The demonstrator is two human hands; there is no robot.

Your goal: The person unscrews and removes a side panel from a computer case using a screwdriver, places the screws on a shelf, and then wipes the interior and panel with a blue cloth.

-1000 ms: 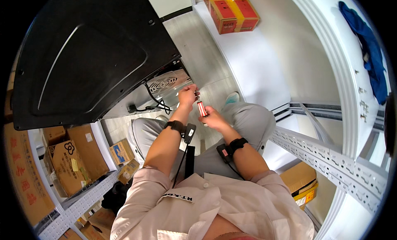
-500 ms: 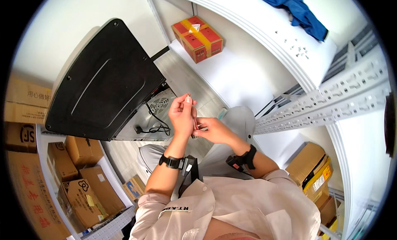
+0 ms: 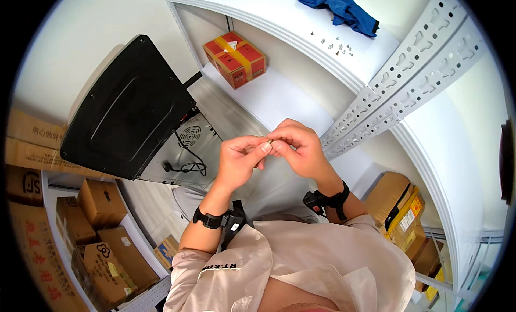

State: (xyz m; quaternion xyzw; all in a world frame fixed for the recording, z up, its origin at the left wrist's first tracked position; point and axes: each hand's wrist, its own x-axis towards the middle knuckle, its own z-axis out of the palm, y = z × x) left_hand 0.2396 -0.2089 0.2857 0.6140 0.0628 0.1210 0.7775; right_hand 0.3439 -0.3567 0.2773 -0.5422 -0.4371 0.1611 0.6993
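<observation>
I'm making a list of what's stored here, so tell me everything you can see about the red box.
The red box looks like a cardboard carton with printed sides. Yellow tape runs across its top and down one side, and a white label sits on top. It is closed, so its contents can't be seen. It sits flat near the far end of a low white shelf; nothing else visibly touches it.
</observation>
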